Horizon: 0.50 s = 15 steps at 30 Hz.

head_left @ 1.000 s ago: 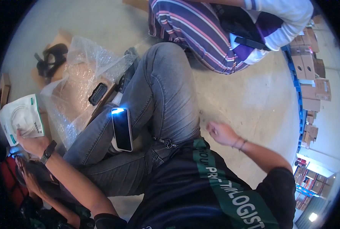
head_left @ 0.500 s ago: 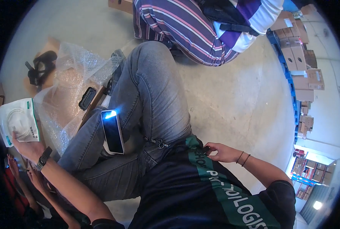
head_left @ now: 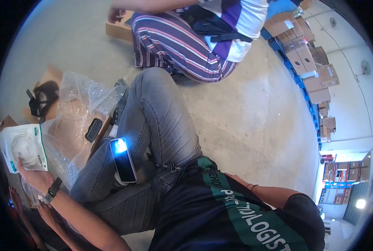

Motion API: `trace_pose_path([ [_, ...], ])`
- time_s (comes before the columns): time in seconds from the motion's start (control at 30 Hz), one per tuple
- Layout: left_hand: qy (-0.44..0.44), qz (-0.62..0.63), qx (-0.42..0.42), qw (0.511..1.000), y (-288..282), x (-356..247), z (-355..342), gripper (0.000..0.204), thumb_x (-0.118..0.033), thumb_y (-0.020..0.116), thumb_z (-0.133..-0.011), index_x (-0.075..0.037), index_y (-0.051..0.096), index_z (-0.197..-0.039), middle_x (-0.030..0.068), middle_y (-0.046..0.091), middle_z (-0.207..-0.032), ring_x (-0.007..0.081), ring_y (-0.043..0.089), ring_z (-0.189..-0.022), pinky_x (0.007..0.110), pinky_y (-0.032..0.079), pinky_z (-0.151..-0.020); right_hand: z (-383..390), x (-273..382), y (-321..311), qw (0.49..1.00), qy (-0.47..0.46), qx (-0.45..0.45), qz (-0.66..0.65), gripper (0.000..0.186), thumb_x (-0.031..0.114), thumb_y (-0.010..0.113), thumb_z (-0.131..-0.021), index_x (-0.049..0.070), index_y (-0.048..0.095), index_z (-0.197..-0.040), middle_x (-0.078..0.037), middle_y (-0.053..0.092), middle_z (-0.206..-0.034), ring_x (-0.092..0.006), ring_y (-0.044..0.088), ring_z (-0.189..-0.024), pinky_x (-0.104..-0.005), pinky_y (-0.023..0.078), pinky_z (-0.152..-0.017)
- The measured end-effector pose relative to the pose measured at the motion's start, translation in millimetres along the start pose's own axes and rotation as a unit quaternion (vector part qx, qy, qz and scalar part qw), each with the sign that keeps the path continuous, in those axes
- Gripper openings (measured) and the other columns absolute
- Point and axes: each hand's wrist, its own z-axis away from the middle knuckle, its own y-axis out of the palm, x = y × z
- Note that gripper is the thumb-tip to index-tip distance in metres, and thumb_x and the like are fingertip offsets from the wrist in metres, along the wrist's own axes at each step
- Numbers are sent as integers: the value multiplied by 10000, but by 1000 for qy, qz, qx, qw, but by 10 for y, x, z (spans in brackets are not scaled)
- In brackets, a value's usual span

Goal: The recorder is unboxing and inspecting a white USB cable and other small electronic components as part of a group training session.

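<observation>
At the far left my left hand (head_left: 36, 179) grips the lower edge of a white and green plastic packet (head_left: 27, 146), its fingers closed on it. A coiled white cable shows through the packet's clear front. My right hand (head_left: 235, 179) rests against the right side of my black and green shirt. Its fingers are hidden behind the shirt. A phone (head_left: 123, 164) with a dark screen and a bright reflection lies on my lap. Beyond it, a black oblong case (head_left: 94, 129) sits on cardboard beside bubble wrap (head_left: 79, 100).
A black strapped item (head_left: 44, 98) lies on cardboard at the left. Another person in striped trousers (head_left: 174, 46) sits ahead, near a cardboard box (head_left: 118, 32). Another person's arms (head_left: 54, 224) reach in at lower left. Stacked cartons (head_left: 297, 54) stand at right.
My view has shifted. The packet stays in my left hand, now turned more face-on. My right hand's fingers, earlier pinched at the shirt around a small dark thing, have gone out of sight.
</observation>
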Motion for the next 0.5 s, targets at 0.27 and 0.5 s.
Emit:
trace_pose_path([
  [0.27,3,-23,-4,1000,151,-4,225,436,-257,535,-1050,-6,565,-1405,158,570,-1483,304,568,-1354,446,468,-1137,294,-38,192,974,131,26,-181,295,205,563,-1032,65,643,-1280,-122,773,-1095,-269,745,-989,-435,581,-915],
  [0.5,-36,7,25,999,83,23,117,416,-238,524,-1070,-1,549,-1411,160,561,-1489,314,572,-1352,447,483,-1132,361,49,251,910,236,82,-330,297,201,566,-1031,54,646,-1277,-117,774,-1087,-260,746,-986,-428,586,-910],
])
